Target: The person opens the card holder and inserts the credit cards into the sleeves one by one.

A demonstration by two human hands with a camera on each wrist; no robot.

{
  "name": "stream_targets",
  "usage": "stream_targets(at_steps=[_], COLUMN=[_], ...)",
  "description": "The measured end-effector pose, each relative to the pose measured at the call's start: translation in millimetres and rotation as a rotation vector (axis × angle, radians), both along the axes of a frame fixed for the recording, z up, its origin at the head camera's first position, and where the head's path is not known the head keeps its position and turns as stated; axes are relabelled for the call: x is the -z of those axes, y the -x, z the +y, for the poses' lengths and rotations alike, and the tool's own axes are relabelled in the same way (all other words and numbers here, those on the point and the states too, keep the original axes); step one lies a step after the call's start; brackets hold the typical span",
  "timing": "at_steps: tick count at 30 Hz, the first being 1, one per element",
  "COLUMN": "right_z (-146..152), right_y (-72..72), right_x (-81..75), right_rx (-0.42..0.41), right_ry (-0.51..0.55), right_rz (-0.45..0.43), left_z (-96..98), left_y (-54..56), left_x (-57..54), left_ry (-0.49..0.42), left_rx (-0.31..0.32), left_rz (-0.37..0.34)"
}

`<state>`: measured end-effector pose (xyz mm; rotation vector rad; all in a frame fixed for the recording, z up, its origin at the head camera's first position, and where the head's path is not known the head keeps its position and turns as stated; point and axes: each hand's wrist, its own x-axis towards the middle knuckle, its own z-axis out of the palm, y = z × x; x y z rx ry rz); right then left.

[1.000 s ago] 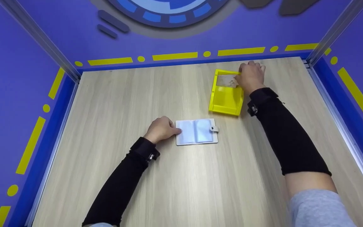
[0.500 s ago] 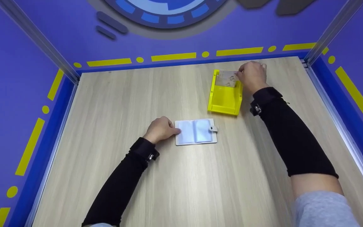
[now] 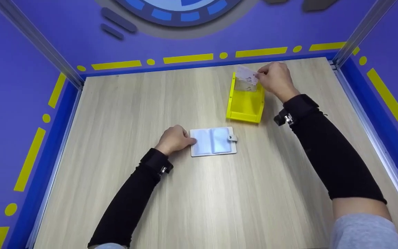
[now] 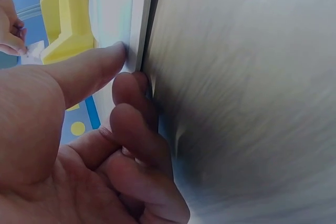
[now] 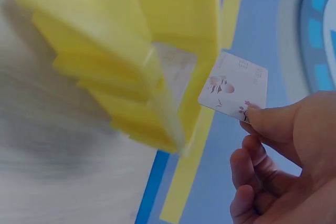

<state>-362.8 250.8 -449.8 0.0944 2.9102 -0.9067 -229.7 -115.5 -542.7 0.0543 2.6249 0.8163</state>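
A small card holder (image 3: 203,142) lies open on the table, showing clear sleeves and a white snap strap (image 3: 232,138) on its right side. My left hand (image 3: 173,139) pinches its left edge; in the left wrist view the thumb (image 4: 97,69) lies on the cover's face with the index finger at the rim. Above the back of a yellow bin (image 3: 245,109), my right hand (image 3: 276,80) holds a pale card (image 5: 233,85) with a printed pattern by one corner, between thumb and fingers. Another similar card (image 5: 177,72) stays inside the bin.
The wood-grain table (image 3: 133,110) is bordered by blue-purple panels (image 3: 185,41) with yellow markings at the back and both sides. Metal profiles (image 3: 55,58) stand at the corners. The bin sits toward the back right, beyond the card holder.
My right hand has lifted the card up out of the yellow bin, and it is now above the bin's back wall. The left hand keeps its hold on the card holder.
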Motion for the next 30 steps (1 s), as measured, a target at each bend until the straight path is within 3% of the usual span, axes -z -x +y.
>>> stream_targets(at_steps=[8, 14, 20, 30], right_z=[-25, -48, -63, -79], right_y=[-31.6, -54.5, -74.4, -101.3], right_x=[-7.3, -8.6, 1.5, 32.2], right_rx=[-0.072, -0.154, -0.210, -0.307], right_ry=[0.080, 0.124, 0.153, 0.136], right_rz=[-0.007, 0.046, 0.051, -0.062], left_z=[0.3, 0.8, 1.0, 1.0], left_y=[1.1, 3.1, 2.7, 2.7], left_x=[0.4, 1.6, 2.8, 3.6], left_ry=[-0.003, 0.016, 0.016, 0.002], left_rx=[-0.019, -0.030, -0.023, -0.016], left_rz=[-0.030, -0.031, -0.038, -0.026])
